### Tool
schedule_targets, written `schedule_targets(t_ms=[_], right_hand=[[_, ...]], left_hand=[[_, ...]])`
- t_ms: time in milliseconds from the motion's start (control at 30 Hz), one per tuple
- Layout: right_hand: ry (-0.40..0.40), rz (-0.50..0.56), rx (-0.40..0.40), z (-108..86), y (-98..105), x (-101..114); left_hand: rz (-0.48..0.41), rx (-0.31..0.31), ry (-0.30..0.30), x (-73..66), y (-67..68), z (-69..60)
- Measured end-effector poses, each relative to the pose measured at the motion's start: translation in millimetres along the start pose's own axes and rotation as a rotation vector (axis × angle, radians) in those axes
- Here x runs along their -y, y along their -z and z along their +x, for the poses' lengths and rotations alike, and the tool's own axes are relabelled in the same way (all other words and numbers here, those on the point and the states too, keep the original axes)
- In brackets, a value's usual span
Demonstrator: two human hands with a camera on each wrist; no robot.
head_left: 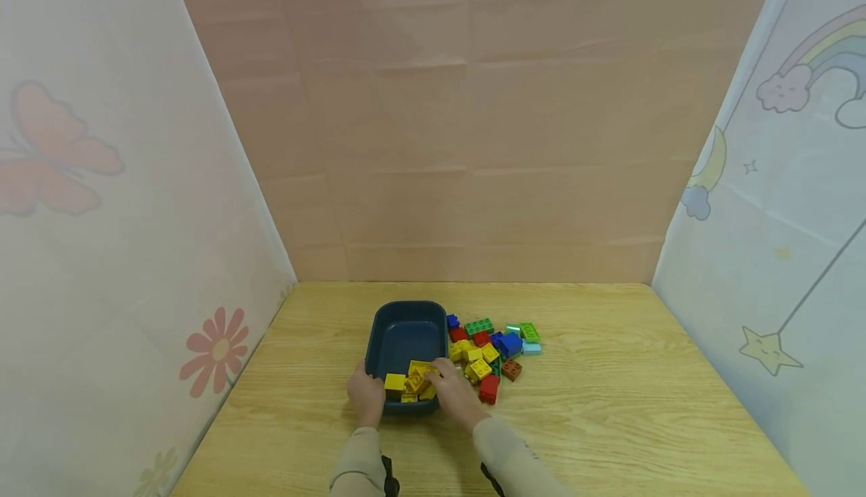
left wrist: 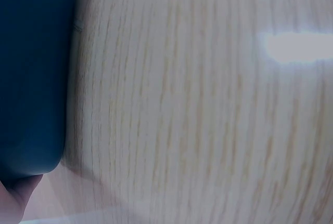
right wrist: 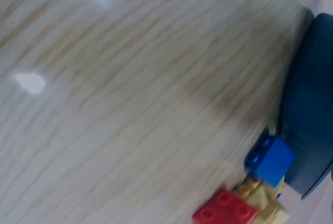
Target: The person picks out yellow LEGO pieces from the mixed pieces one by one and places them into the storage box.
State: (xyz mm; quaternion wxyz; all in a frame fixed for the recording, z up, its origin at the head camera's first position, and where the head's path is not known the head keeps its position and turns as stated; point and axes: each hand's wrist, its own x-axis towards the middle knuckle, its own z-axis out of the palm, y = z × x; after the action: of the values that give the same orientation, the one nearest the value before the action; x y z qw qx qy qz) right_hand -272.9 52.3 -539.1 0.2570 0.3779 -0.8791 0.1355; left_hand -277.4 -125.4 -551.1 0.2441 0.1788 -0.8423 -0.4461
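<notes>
Head view: a dark blue plastic bin (head_left: 407, 340) sits on the wood-grain table (head_left: 609, 407), and both hands are at its near end. The left hand (head_left: 366, 395) grips the bin's left wall close to the near corner; the left wrist camera catches a bit of that hand under a rounded corner. The right hand (head_left: 456, 392) reaches over the opposite wall, its fingertips bent down among the yellow bricks (head_left: 395, 384) inside; whether they pinch one of these cannot be told. Those bricks lie jumbled in the near end of the bin, while its far floor is bare.

Just right of the bin spreads a loose pile of studded toy bricks. More yellow pieces (head_left: 478, 370) cluster near the wall, with a red brick (head_left: 489, 389) on the near side, a brown brick (head_left: 512, 370) at the right, a blue brick (head_left: 510, 345) behind it, and a green brick (head_left: 479, 326) towards the back. A lime-green piece (head_left: 529, 333) and a light-blue piece (head_left: 531, 349) lie at the far right edge. The right wrist camera shows a small blue brick (right wrist: 273, 162) against or just beside the bin's outer wall.
</notes>
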Motion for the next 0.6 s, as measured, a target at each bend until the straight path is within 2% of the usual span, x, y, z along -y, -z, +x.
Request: schedule_targets(t_ms=[167, 400, 533, 600], right_hand=[[-0.061, -0.026, -0.055, -2.1, 5, -15], [-0.073, -0.079, -0.227, -8.2, 11, -43], [-0.143, -0.087, -0.224, -14.5, 17, -55], [-0.19, -0.081, -0.189, -17.8, 19, -60]], left_hand=[[0.005, 0.004, 0.011, -0.3, -0.5, 1.7], [0.001, 0.009, 0.028, -0.9, -1.0, 2.2], [-0.002, 0.025, 0.048, -1.1, -0.3, 1.0], [-0.001, 0.03, 0.048, -1.3, 0.1, 0.6]])
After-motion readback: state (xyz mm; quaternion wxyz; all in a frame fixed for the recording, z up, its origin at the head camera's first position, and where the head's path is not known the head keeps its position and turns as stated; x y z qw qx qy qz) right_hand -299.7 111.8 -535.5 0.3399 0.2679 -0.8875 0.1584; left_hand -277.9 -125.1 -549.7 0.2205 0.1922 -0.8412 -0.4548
